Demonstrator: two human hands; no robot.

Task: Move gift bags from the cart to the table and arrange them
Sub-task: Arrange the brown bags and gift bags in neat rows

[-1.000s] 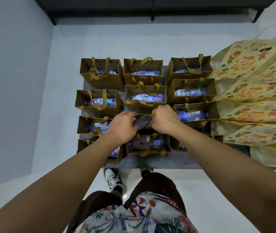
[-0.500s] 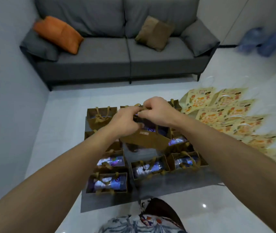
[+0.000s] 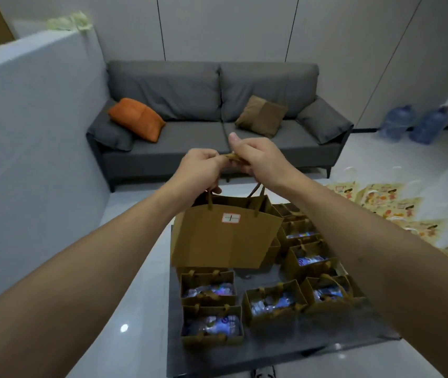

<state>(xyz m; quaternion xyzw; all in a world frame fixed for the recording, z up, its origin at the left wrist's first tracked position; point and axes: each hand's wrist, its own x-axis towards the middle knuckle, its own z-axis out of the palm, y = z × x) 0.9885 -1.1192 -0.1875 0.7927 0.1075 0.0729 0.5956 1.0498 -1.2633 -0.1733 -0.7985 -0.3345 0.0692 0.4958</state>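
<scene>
- I'm pinching the gift bag (image 3: 225, 236) handles with both hands, left hand (image 3: 199, 170) and right hand (image 3: 258, 156).
- Bag's hanging straight below my fingers, above the cart (image 3: 272, 347).

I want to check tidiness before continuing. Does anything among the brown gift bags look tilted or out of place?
Only the lifted gift bag: both hands hold its handles and it hangs tilted above the cart. The other bags stand upright.

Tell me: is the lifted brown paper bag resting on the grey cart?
No: the brown paper bag hangs above the cart, held by both hands.
</scene>
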